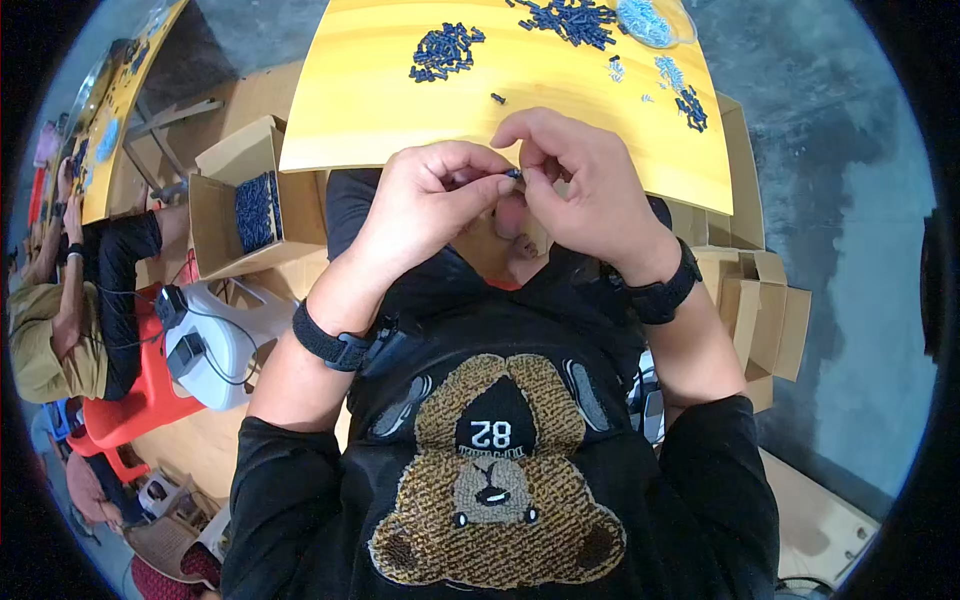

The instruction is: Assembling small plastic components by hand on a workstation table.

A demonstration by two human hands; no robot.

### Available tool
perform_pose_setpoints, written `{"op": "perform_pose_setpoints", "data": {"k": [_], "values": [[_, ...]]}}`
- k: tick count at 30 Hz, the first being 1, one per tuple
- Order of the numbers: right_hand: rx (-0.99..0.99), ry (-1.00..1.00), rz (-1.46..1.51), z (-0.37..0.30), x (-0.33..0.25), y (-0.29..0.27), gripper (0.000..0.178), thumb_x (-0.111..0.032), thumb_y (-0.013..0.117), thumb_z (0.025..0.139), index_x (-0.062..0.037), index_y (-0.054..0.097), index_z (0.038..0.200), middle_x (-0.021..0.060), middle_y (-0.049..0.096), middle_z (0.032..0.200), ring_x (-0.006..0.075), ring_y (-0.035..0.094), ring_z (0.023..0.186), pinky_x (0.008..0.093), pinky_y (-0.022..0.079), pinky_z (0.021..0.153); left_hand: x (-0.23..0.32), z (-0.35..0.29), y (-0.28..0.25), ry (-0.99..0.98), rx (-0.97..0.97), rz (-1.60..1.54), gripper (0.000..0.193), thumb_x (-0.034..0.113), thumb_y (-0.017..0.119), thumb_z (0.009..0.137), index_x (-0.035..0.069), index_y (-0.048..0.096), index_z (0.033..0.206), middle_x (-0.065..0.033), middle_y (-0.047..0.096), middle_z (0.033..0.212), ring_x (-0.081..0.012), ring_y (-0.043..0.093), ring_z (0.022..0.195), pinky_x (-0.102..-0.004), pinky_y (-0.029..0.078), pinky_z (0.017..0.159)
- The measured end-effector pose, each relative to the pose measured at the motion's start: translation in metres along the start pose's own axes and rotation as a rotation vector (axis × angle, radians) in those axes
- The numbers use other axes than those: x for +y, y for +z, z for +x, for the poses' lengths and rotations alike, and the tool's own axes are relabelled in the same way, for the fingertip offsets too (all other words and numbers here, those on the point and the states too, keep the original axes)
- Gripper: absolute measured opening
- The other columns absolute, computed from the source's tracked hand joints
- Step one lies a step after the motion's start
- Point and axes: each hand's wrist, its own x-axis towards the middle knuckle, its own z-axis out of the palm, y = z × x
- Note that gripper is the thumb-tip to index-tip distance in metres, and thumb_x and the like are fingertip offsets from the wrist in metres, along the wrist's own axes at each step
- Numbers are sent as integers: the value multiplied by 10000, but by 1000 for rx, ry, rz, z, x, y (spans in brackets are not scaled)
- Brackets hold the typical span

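Between the fingertips of the two hands sits a small dark piece [513,173], mostly hidden by the fingers. The left hand [425,195] pinches it between thumb and forefinger from the left side of the grip, while the right hand [590,185] meets it from the right with bent fingers; whether those right fingertips clamp it or only touch it, I cannot tell. Black straps [328,342] circle both wrists, nearer the body than the grip. The grip hovers about the near edge of a yellow table [365,120]. Just beyond it lies a single loose dark piece [498,99]. Farther out, ahead and a little left, is a pile of dark pieces [446,53], with a larger dark heap [572,22] ahead and right. Beyond the grip to the right are a few pale pieces [615,70], a light-blue cluster [669,72], a small dark group [691,108] and, farthest off, a clear container of light-blue pieces [643,22]. Well left of the grip stands an open cardboard box [216,225] holding dark pieces; farther left, a seated co-worker [60,335] reaches to another yellow table [133,95]
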Motion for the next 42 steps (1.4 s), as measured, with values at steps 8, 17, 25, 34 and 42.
{"op": "perform_pose_setpoints", "data": {"k": [8, 17, 25, 34, 42], "values": [[-14, -195, -246, 8, -7, 0, 232, -24, 544, 674, -51, 570, 904, 179, 586, 704, 373, 576, 688, 433, 453, 598, 6, -3, 2, 135, 88, 352, 119, 48, 684, 789, -1, 663, 895, -21, 633, 752, -66, 543, 651, -214, 444, 598], [-92, -109, -313, 23, -12, 9, 220, -17, 555, 690, -24, 572, 909, 195, 612, 718, 386, 596, 721, 440, 466, 609, 0, -1, 1, 302, 231, 536, 71, 41, 662, 777, -3, 658, 833, -63, 614, 666, -109, 564, 550, -243, 439, 505], [127, -27, 83, 19, 3, 19, 135, -64, 565, 783, 3, 605, 893, 167, 629, 701, 242, 627, 611, 313, 488, 564, -4, 2, -13, -80, 154, -144, 112, 73, 606, 862, -6, 634, 936, -11, 638, 792, -80, 573, 693, -208, 456, 645], [215, 14, 147, 17, 9, 38, 163, -55, 627, 739, -2, 599, 891, 119, 612, 757, 217, 613, 664, 295, 499, 601, -2, 4, -21, -260, 157, -416, 117, 131, 600, 878, 31, 641, 924, -42, 660, 838, -101, 614, 732, -239, 504, 690], [268, -52, -14, 24, 11, 44, 202, -44, 652, 672, -19, 588, 862, 128, 573, 793, 271, 580, 733, 345, 476, 653, -6, 6, -25, -337, 176, -538, 111, 137, 604, 875, 48, 646, 927, -49, 665, 883, -121, 624, 779, -265, 509, 724]]}}
